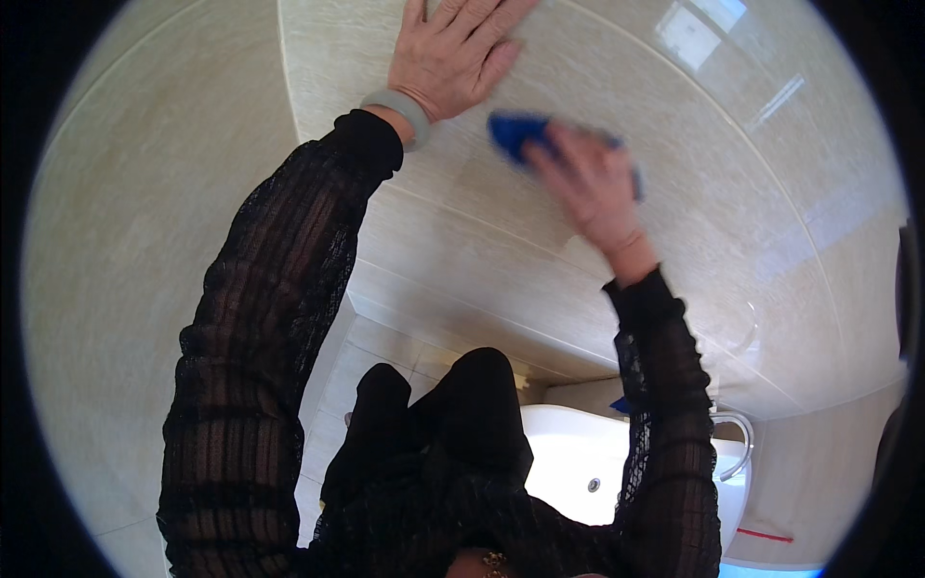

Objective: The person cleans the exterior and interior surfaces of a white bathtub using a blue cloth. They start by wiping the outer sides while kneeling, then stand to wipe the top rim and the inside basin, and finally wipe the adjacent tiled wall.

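Note:
A beige tiled wall (462, 224) rises before me. My left hand (455, 54) lies flat against it near the top of the view, fingers spread, with a pale bangle (399, 115) at the wrist. Lower and to the right, my right hand (585, 177) is blurred and presses a blue cloth (517, 134) on the tiles. The cloth sticks out past the fingertips, and a bit of it shows at the far side of the hand.
A white washbasin (571, 455) with a drain and a curved chrome tap (748, 441) is at the lower right, close to my body. Beside it a thin red item (764, 535) shows. Pale floor tiles (376, 339) lie below my knees.

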A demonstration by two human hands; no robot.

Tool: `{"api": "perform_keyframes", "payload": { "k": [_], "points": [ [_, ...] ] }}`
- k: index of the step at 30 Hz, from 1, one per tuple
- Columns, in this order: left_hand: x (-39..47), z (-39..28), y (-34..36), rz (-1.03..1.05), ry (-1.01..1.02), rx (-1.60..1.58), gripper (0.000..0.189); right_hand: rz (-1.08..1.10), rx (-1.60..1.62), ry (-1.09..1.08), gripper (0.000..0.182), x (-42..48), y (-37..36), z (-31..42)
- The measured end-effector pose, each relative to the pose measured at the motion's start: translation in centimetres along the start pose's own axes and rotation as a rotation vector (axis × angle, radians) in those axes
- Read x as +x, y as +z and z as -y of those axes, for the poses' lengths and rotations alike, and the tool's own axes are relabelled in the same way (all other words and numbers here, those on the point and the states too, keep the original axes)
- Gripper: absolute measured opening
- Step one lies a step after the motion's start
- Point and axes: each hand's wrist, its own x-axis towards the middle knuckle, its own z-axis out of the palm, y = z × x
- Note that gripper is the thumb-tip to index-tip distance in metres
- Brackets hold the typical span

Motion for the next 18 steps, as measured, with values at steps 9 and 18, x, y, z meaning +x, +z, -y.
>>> {"api": "perform_keyframes", "payload": {
  "k": [9,18],
  "points": [
    [0.3,-0.3,0.1,-0.025,-0.01,-0.025,0.058,-0.356,-0.094,0.394,0.049,2.3,-0.1,0.5],
    [-0.1,-0.2,0.2,-0.057,-0.035,-0.043,0.056,0.083,0.05,0.042,0.04,-2.9,1.9,4.7]
  ]
}}
